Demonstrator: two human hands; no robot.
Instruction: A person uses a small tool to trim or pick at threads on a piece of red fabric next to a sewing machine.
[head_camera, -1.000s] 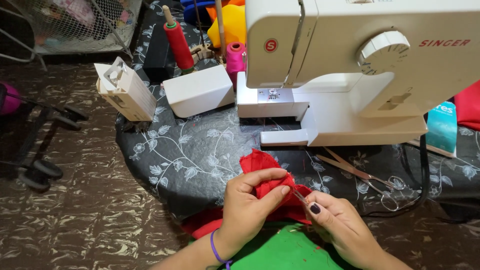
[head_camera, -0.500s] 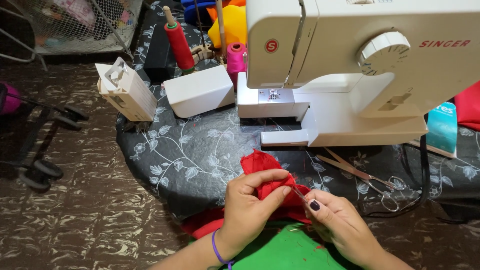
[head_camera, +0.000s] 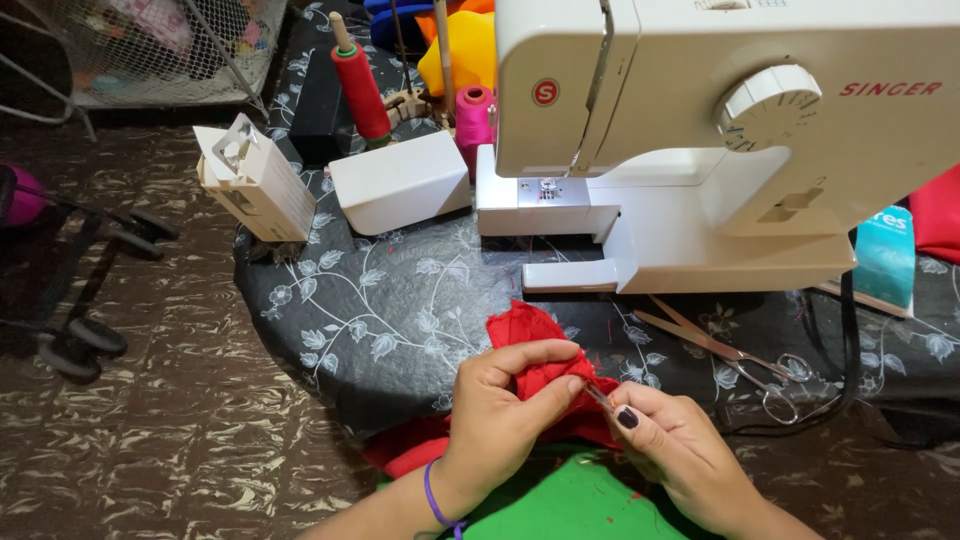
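Note:
My left hand (head_camera: 510, 410) pinches a bunched piece of red fabric (head_camera: 525, 335) at the near edge of the table. My right hand (head_camera: 680, 450) holds a thin small tool (head_camera: 597, 395) whose tip touches the fabric beside my left thumb. Both hands sit close together, fingers nearly touching. A green cloth (head_camera: 570, 500) lies under my wrists. A white sewing machine (head_camera: 700, 130) stands just beyond the fabric.
Scissors (head_camera: 720, 350) lie right of the fabric on the black floral table cover (head_camera: 380, 310). Behind stand a red thread cone (head_camera: 358, 85), a pink spool (head_camera: 474, 115), a white box (head_camera: 400, 180) and a white holder (head_camera: 255, 180). A wheeled black stand (head_camera: 70, 290) is on the floor at left.
Hands stay at the same spot; my right hand has shifted slightly at the fabric's edge. Nothing else moved.

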